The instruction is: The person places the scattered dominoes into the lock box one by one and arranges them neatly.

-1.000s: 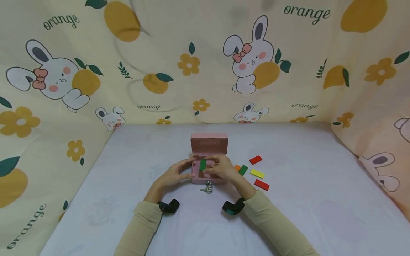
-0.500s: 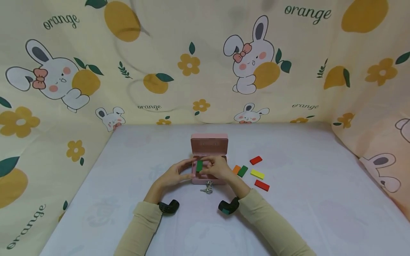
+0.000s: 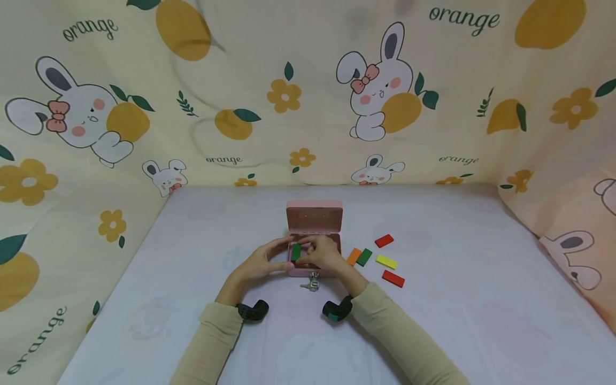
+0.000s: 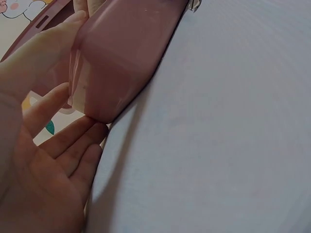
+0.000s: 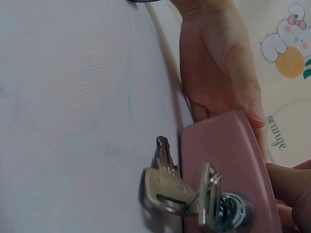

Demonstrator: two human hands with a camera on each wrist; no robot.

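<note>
A pink metal cash box (image 3: 299, 272) stands on the table with its lid (image 3: 314, 218) raised at the back. Inside it, toward the left wall, my right hand (image 3: 324, 253) pinches a green rectangular block (image 3: 295, 252) held on end. My left hand (image 3: 260, 261) holds the box's left end, thumb near the front corner and fingers toward the back. In the left wrist view, those fingertips lie against the pink side wall (image 4: 116, 53). Keys (image 5: 167, 189) hang from the lock at the front, close over the table. Much of the box's inside is hidden by my right hand.
Right of the box lie loose blocks: an orange one (image 3: 353, 256), another green one (image 3: 364, 257), a yellow one (image 3: 386, 261), and two red ones, the far red block (image 3: 384, 240) and the near red block (image 3: 393, 278). Printed cloth (image 3: 284, 128) closes off the back.
My right hand has moved left inside the box with the green block, bringing it near the left wall. The orange block shows more fully now. My left hand has stayed in place.
</note>
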